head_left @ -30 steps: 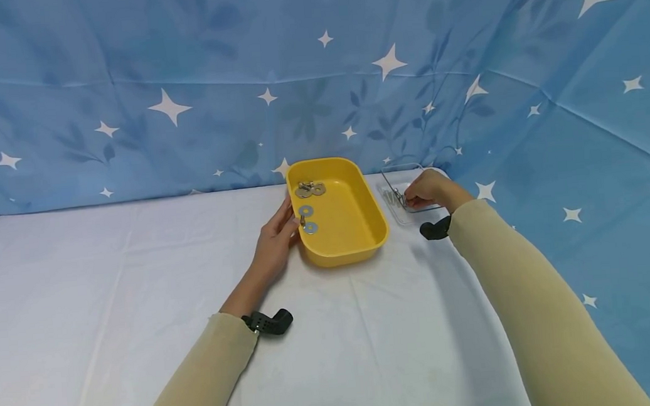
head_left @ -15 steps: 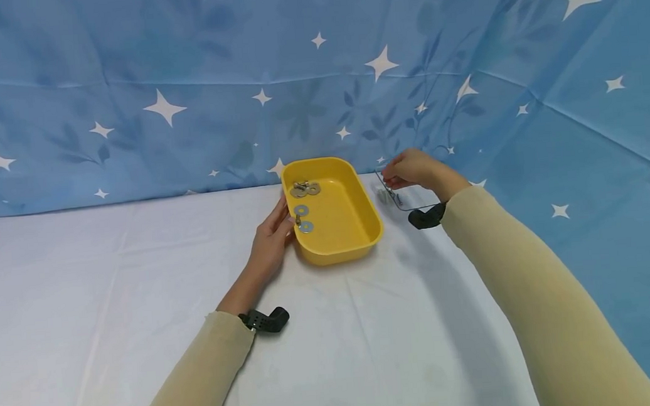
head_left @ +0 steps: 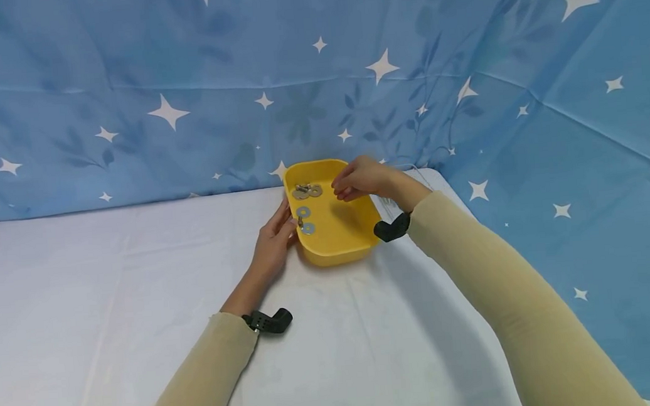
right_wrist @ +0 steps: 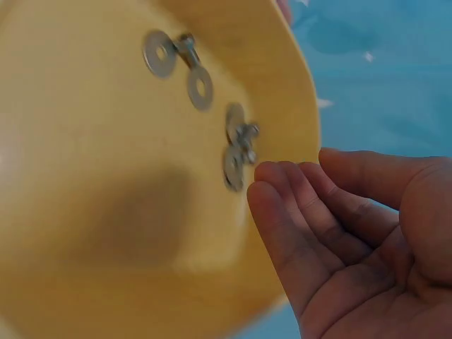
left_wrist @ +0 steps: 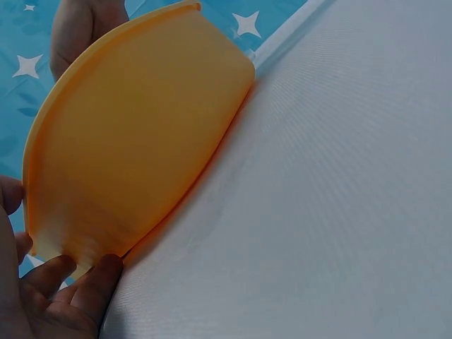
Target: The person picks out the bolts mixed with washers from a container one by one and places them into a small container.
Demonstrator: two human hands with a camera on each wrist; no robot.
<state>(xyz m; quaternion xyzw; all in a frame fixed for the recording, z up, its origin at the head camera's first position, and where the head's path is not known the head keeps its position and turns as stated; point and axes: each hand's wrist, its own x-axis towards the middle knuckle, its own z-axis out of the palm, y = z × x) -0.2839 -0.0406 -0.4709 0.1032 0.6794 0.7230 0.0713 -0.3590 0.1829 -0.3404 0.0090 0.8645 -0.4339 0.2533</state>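
Observation:
A yellow plastic tray (head_left: 338, 227) stands on the white cloth. Along its left side lie flat washers (right_wrist: 200, 87) and short bolts (right_wrist: 189, 49), some overlapping. My left hand (head_left: 273, 241) holds the tray's left side, thumb at the rim, fingers bent against the outer wall and lower edge. Over the tray's right half hovers my right hand (head_left: 365, 178), its shadow falling on the tray floor. Its fingers are nearly straight, the thumb apart from them, and nothing shows between them in the right wrist view. Right of the tray, a clear plastic box (head_left: 389, 206) is mostly hidden behind my right hand and wrist.
White cloth (head_left: 139, 291) covers the table. A blue star-patterned curtain (head_left: 210, 98) hangs right behind the tray and along the right side. Each wrist wears a black camera (head_left: 271, 321). The box stands close to the table's right back edge.
My right hand has left the clear box and moved left over the tray's right half. My left hand and the tray stay where they were.

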